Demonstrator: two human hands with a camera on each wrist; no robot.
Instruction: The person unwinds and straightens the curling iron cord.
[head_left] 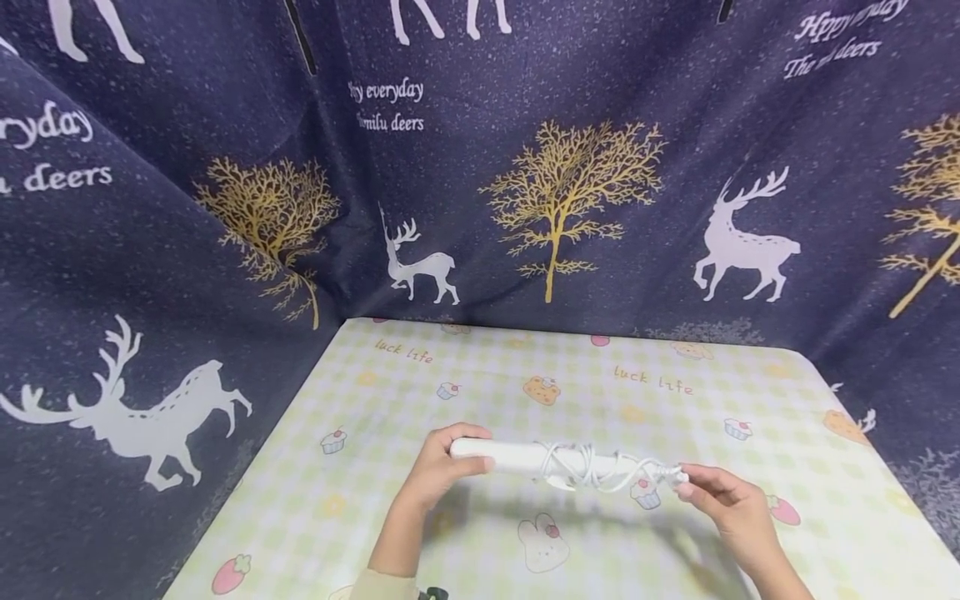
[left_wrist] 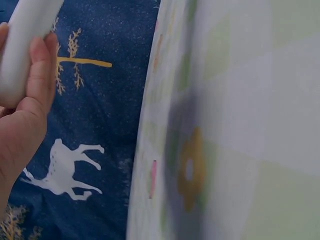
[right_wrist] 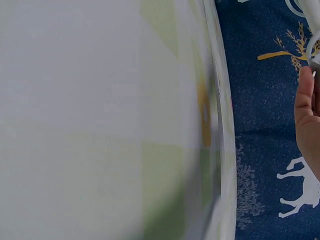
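Note:
A long white rod-shaped device [head_left: 506, 456] with rounded ends is held level above the table, its shadow falling below. White cord [head_left: 588, 467] is wound in loose loops round its right half. My left hand [head_left: 435, 471] grips the smooth left end, thumb in front and fingers behind; the left wrist view shows this hand [left_wrist: 30, 100] round the white device [left_wrist: 25, 45]. At the other end, my right hand [head_left: 731, 508] pinches the corded tip between thumb and fingers. Only part of that hand [right_wrist: 307, 115] shows in the right wrist view. What kind of device it is cannot be told.
A table with a pale green checked cloth [head_left: 480, 362], printed with cupcakes, strawberries and a bunny, lies beneath my hands. Dark blue curtains [head_left: 465, 192] with white deer and golden trees hang behind the table and at its sides.

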